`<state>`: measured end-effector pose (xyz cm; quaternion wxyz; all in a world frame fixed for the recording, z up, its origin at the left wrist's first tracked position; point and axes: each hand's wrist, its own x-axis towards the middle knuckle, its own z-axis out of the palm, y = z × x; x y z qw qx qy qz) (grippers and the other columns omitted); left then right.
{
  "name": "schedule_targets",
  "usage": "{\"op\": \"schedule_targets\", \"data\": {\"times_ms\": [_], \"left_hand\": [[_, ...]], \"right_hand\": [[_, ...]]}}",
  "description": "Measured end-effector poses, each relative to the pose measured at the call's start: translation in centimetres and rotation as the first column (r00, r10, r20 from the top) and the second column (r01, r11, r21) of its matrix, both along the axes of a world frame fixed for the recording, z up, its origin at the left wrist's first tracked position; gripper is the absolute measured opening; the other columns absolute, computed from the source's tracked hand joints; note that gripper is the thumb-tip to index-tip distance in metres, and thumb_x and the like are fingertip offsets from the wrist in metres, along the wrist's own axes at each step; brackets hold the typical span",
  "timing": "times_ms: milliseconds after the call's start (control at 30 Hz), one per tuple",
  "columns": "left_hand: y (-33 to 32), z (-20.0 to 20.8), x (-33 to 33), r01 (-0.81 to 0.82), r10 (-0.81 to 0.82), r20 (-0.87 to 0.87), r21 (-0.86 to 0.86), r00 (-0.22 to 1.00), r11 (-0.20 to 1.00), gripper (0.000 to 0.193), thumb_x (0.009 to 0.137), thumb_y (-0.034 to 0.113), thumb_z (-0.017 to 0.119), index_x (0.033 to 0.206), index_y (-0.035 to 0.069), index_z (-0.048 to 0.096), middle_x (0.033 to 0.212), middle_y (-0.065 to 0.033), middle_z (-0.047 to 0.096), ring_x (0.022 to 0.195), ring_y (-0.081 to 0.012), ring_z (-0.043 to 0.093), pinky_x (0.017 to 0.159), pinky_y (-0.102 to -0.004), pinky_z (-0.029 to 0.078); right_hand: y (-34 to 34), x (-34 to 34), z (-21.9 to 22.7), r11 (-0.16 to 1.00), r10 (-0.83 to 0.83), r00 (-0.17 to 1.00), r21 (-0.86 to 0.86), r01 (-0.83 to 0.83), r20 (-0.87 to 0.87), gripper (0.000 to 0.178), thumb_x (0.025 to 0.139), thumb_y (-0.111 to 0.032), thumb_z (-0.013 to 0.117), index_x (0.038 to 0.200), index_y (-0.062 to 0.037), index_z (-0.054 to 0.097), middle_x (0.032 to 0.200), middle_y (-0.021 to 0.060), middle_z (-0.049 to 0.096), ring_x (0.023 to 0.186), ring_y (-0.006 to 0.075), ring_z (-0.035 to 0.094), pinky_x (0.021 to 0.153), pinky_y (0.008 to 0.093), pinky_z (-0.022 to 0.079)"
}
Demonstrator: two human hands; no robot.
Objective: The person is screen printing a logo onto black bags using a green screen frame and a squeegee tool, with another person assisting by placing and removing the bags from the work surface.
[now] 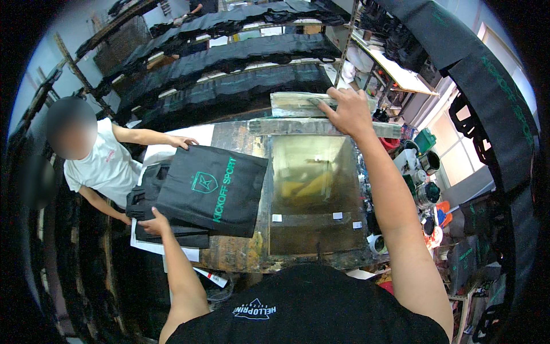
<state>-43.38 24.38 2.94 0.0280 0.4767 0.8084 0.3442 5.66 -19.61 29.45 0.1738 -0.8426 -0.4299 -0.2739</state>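
A black fabric bag (240, 178) with a green crest and lettering lies tilted between me and a person in a white shirt. My left hand (154, 222) is closed on its near left edge, by the handle side. The person's hand (184, 141) holds the bag's far corner. My right hand (348, 112) is wrapped over the top of a pale, tape-covered bar (292, 102), beyond a second taped bar (309, 126). Between these bars and my body lies a shiny yellowish-brown board (315, 195) with small white stickers.
More black bags (150, 183) are stacked at the left of the stained worktable (229, 252). Ink jars and cans (427, 192) crowd the right side. Racks draped with black bags (229, 63) stand behind, and further black bags (492, 86) hang at the right.
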Motion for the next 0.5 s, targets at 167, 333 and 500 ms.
{"op": "schedule_targets", "data": {"times_ms": [167,333,500], "left_hand": [[-18.2,-4.4,6.7,0.873,-0.926,0.124,0.309,0.357,0.378,0.032,0.100,0.028,0.065,0.113,-0.002,0.069,0.112,-0.0233,0.068,0.106,-0.0384,0.064,0.093,-0.0466,0.049],[-36.0,-6.4,9.1,0.989,-0.886,0.442,0.007,-0.138,-0.151,0.029,0.097,0.031,0.068,0.107,0.005,0.075,0.102,-0.0184,0.073,0.094,-0.0344,0.070,0.083,-0.0418,0.055],[-28.7,-12.6,8.9,0.994,-0.997,-0.070,0.098,-0.045,-0.052,0.028,0.094,0.029,0.072,0.111,0.008,0.075,0.106,-0.0206,0.071,0.103,-0.0390,0.066,0.090,-0.0477,0.051]], "right_hand": [[-1.3,1.0,-0.3,0.997,-0.048,0.998,-0.065,0.051,0.050,0.047,0.093,-0.056,0.060,0.105,-0.0113,0.066,0.095,0.0113,0.069,0.099,0.0318,0.066,0.090,0.0521,0.043],[0.1,0.4,0.2,0.999,-0.023,0.999,-0.029,0.024,0.032,0.043,0.091,-0.049,0.065,0.105,-0.0085,0.070,0.094,0.0140,0.070,0.097,0.0332,0.066,0.086,0.0482,0.044],[0.1,1.2,0.6,1.000,-0.003,1.000,-0.011,0.003,0.013,0.047,0.092,-0.054,0.062,0.104,-0.0092,0.067,0.093,0.0127,0.070,0.099,0.0330,0.066,0.090,0.0506,0.043]]}}
